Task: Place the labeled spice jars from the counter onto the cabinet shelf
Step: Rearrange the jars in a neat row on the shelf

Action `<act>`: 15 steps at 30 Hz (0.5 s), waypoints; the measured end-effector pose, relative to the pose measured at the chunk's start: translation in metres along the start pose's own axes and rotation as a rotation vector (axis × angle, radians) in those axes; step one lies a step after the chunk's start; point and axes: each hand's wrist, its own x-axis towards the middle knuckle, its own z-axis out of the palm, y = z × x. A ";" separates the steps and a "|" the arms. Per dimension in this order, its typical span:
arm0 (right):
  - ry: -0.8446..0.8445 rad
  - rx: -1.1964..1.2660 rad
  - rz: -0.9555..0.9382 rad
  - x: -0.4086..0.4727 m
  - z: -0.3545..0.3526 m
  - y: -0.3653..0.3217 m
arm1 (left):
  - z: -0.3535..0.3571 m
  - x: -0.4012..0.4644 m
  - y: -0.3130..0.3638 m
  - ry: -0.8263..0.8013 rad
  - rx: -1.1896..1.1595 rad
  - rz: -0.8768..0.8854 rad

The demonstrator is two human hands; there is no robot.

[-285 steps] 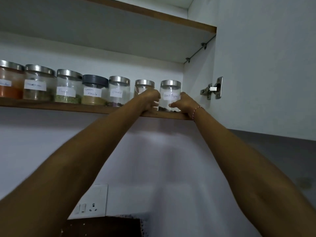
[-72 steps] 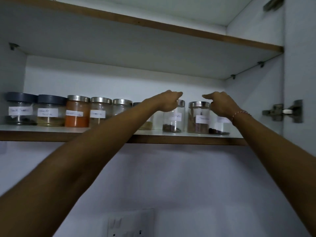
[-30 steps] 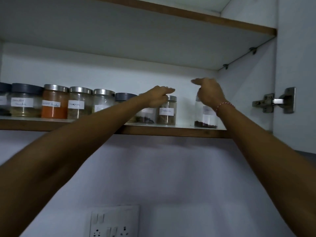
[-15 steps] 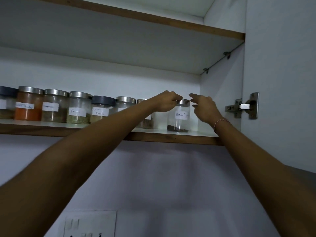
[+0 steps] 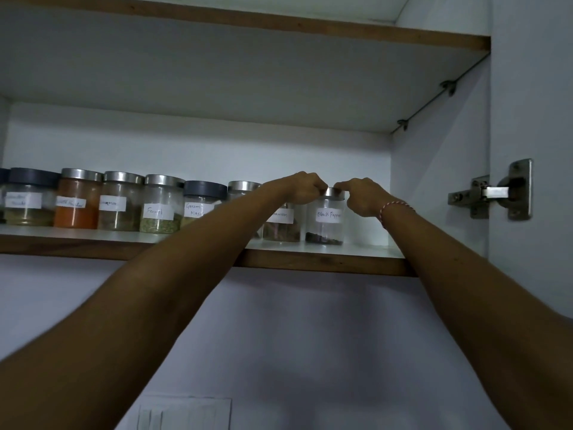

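Head view: both my arms reach up to the cabinet shelf. My left hand and my right hand each pinch the metal lid of the black pepper jar, which stands upright at the right end of the jar row, just beside the cinnamon jar.

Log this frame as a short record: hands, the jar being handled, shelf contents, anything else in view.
left hand: grips the lid's left edge
right hand: pinches the lid's right edge
jar: labeled Black Pepper, upright on the shelf, rightmost in row
row: labeled jars to its left, including Fennel jar
other: door hinge at right
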 end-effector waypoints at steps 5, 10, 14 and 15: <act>-0.035 -0.075 -0.026 0.009 0.002 -0.005 | 0.001 0.006 -0.004 0.016 0.120 0.012; -0.068 -0.068 -0.008 0.002 0.009 -0.004 | 0.009 -0.006 -0.001 -0.022 0.342 0.008; 0.146 -0.035 -0.054 -0.011 0.002 -0.007 | 0.006 -0.029 0.010 0.213 0.368 0.057; 0.200 -0.033 -0.060 -0.015 -0.001 -0.009 | 0.005 -0.036 0.012 0.252 0.391 0.056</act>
